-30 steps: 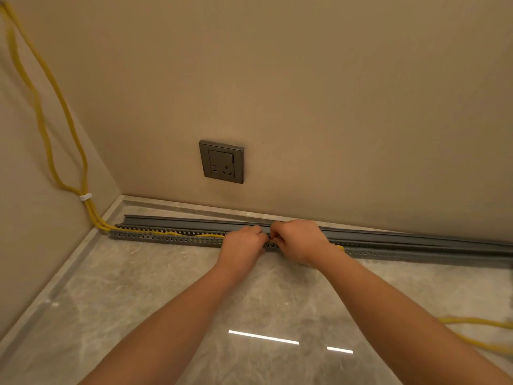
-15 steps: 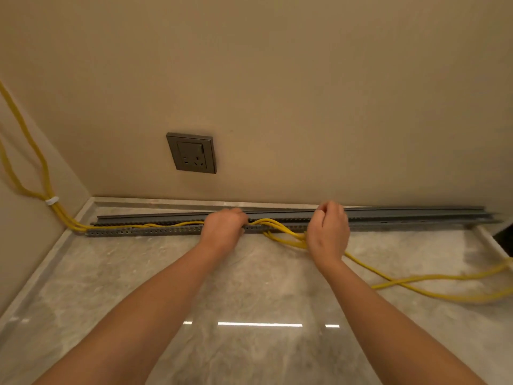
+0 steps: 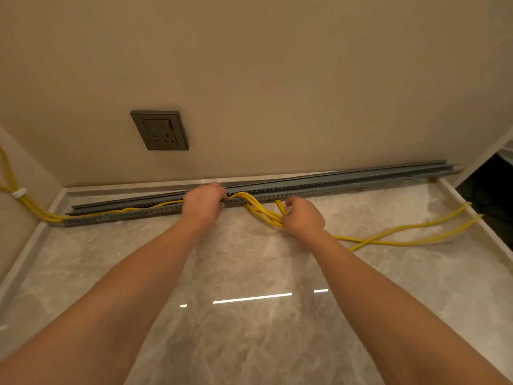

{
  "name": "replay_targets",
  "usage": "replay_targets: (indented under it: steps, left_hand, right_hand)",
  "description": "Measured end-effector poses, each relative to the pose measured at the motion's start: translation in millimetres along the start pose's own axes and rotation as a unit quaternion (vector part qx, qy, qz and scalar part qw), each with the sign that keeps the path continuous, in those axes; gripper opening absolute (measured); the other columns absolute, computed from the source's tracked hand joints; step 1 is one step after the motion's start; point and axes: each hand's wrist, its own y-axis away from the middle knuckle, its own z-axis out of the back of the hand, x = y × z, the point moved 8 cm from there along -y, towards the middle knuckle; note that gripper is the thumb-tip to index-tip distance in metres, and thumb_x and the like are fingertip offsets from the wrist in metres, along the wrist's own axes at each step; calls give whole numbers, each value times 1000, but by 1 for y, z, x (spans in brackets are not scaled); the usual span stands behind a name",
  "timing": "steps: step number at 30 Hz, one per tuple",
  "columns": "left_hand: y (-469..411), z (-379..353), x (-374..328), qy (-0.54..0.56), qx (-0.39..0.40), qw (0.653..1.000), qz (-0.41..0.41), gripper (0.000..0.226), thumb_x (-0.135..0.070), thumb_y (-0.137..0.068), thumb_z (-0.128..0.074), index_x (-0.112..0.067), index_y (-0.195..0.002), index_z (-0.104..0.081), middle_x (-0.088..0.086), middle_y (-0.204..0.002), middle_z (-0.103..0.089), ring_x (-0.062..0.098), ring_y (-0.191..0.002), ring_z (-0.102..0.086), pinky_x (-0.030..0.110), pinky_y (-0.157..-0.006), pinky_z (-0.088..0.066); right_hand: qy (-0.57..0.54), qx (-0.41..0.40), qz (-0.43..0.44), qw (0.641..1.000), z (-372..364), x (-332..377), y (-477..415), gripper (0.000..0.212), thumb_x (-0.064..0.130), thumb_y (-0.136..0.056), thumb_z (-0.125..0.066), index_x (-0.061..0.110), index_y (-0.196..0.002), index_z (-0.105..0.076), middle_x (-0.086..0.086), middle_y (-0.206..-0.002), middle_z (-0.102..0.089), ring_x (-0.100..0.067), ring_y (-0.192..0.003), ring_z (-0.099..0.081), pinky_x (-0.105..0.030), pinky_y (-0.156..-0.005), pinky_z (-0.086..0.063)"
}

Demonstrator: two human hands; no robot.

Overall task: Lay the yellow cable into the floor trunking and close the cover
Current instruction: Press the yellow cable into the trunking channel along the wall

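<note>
Bundle of thin yellow cable (image 3: pixel 261 210) seated in left stretch of grey perforated plastic floor trunking (image 3: pixel 347 187); rest loose on glossy beige marble floor (image 3: pixel 249 273). Fingers of left hand (image 3: pixel 204 202) curl over channel, pinning bundle; right hand (image 3: pixel 304 218) fists slack. Best: feed rightward, strands flat, untwisted.

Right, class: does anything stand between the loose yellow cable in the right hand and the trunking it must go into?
Nothing visible does. The right hand grips the yellow cable just in front of the trunking, whose channel there looks open; the left hand holds the cable down further left.
</note>
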Motion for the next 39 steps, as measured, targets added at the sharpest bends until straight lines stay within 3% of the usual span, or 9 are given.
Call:
replay_targets:
  steps: [6,11,14,18,21,25,30,34,39]
  left_hand:
    - [0,0,-1,-5,0,1000,4,19,-19,-92,-59,-21,-109,-67,3,-114,-66,27,-104,-62,36,-80,-53]
    - [0,1,-3,-11,3,1000,3,18,-18,-92,-59,-20,-107,-68,3,-111,-66,26,-99,-63,37,-76,-53]
    - [-1,0,-5,-16,9,1000,-6,18,-19,-92,-58,-21,-106,-68,2,-110,-66,26,-99,-63,37,-75,-53]
    - [0,-6,-3,-29,16,999,-11,19,-21,-93,-59,-21,-109,-67,3,-111,-64,27,-99,-63,37,-73,-53]
    - [-1,-9,-1,-28,15,999,-14,18,-23,-93,-59,-21,-108,-67,2,-110,-64,26,-98,-62,37,-71,-52]
    - [-3,-15,3,-21,20,999,-14,20,-24,-93,-59,-23,-111,-65,2,-112,-63,26,-101,-62,36,-73,-52]
    - [-4,-17,5,-13,19,1000,-17,18,-22,-92,-60,-22,-109,-66,2,-110,-63,27,-99,-63,37,-71,-53]
    - [-6,-18,6,-12,20,1000,-15,18,-22,-92,-61,-22,-109,-66,1,-111,-63,26,-99,-63,37,-71,-53]
    - [-6,-20,6,-11,31,999,-10,19,-21,-92,-60,-21,-111,-65,1,-113,-64,25,-102,-63,37,-74,-52]
  right_hand:
    - [32,79,25,996,-6,7,8,24,14,-85,-52,10,-107,-60,-12,-106,-64,-31,-96,-61,-35,-73,-49]
    - [38,229,-20,973,5,5,8,29,7,-88,-45,1,-108,-65,-17,-91,-65,-27,-64,-60,-34,-62,-54]
    - [90,310,-52,945,5,3,12,26,10,-86,-55,-1,-107,-66,-14,-89,-67,-26,-68,-64,-35,-68,-56]
    - [172,185,39,967,14,29,-3,22,29,-89,-57,8,-85,-64,-7,-80,-63,-26,-83,-64,-33,-76,-52]
    - [-59,183,91,977,6,56,1,58,46,-99,-32,13,-73,-72,-7,-88,-70,-24,-84,-60,-34,-79,-47]
    - [-275,377,30,884,-19,70,27,55,44,-99,-30,10,-78,-69,-5,-65,-71,-22,-69,-67,-26,-61,-52]
    - [-318,525,-1,790,-6,81,39,46,38,-98,-33,6,-100,-66,1,-51,-55,-14,-48,-59,-23,-51,-51]
    - [-418,476,-2,774,4,90,24,50,39,-99,-32,5,-101,-69,5,-45,-42,-7,-37,-37,-18,-39,-27]
    - [-567,387,21,727,7,99,12,47,31,-102,-30,3,-93,-67,-2,-42,-53,-22,-55,-65,-40,-85,-52]
